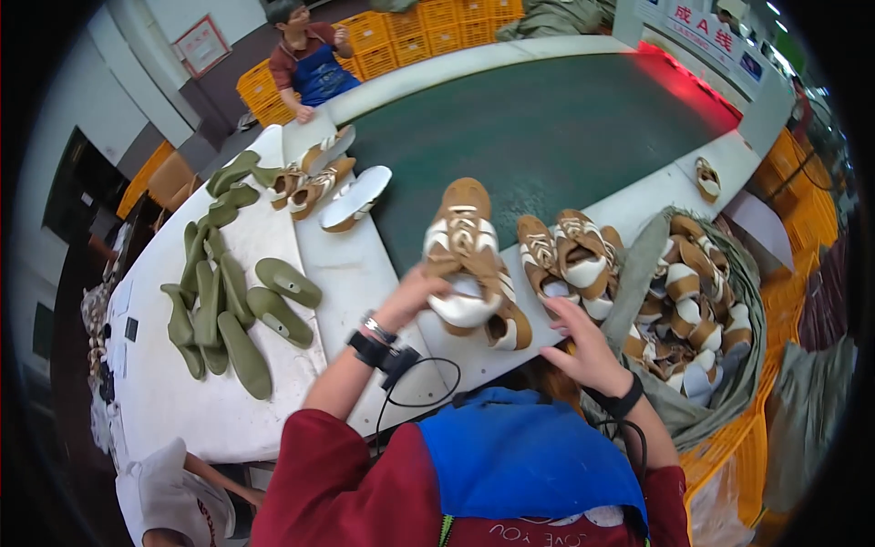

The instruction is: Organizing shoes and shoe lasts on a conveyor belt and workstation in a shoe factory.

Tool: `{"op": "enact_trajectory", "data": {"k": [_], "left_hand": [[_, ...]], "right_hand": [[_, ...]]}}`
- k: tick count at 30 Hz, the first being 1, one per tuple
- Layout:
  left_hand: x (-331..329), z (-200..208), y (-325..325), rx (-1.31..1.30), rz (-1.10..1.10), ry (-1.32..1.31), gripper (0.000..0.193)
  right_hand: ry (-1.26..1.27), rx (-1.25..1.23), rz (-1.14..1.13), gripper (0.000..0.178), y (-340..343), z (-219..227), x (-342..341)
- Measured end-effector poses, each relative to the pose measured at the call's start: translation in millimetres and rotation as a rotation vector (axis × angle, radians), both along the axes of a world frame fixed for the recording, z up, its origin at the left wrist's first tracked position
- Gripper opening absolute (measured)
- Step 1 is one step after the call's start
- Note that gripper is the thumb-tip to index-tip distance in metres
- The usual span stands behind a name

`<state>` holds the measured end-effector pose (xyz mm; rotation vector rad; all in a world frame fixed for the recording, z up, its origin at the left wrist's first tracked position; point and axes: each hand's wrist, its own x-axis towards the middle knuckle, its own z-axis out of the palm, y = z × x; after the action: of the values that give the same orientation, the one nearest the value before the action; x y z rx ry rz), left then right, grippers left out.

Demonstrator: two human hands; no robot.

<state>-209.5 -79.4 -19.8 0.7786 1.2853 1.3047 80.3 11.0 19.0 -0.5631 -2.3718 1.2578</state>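
Your blue apron [529, 451] filled the lower middle of the frame, over a maroon top [355, 479]. Above it, near the centre, your left hand [417, 294] was pinching the heel end of a brown-and-white shoe [463, 242], whose toe pointed toward the top of the frame. A second shoe [510, 324] showed just beside it, partly hidden. Right of centre, your right hand [588, 345] had its thumb and fingers spread apart near a group of similar shoes [580, 251]; whether its fingertips touched one was hard to tell. At the right of the frame, a grey-green sack [643, 264] held many more shoes [706, 292]. Olive foot-shaped pieces [244, 357] lay on the white table [273, 433] at left.
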Motion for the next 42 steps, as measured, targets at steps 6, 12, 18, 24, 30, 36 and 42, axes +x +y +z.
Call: {"op": "enact_trajectory", "data": {"k": [6,12,18,24,30,36,42], "left_hand": [[-235,48,-22,-0.178,0.684,0.076,0.051],[-283,6,-52,-0.040,1.147,0.456,0.024],[-60,-11,26,0.079,0.345,0.543,0.027],[118,-20,38,0.097,-0.393,0.657,0.029],[172,9,58,0.257,-0.628,0.650,0.030],[185,5,61,0.360,-0.657,0.591,0.029],[195,19,75,0.146,-0.706,0.028,0.044]], "right_hand": [[-0.012,-0.072,-0.335,0.054,21,-7,59],[-0.308,0.552,-0.752,0.047,67,-15,193],[-0.726,0.072,-0.744,0.064,55,-88,299],[-0.829,0.101,-0.722,0.053,89,-80,292],[-0.698,0.004,-0.732,0.036,85,-24,312],[0.600,-0.306,-1.068,0.031,96,77,307],[0.892,-0.485,-0.698,0.033,81,54,210]]}}
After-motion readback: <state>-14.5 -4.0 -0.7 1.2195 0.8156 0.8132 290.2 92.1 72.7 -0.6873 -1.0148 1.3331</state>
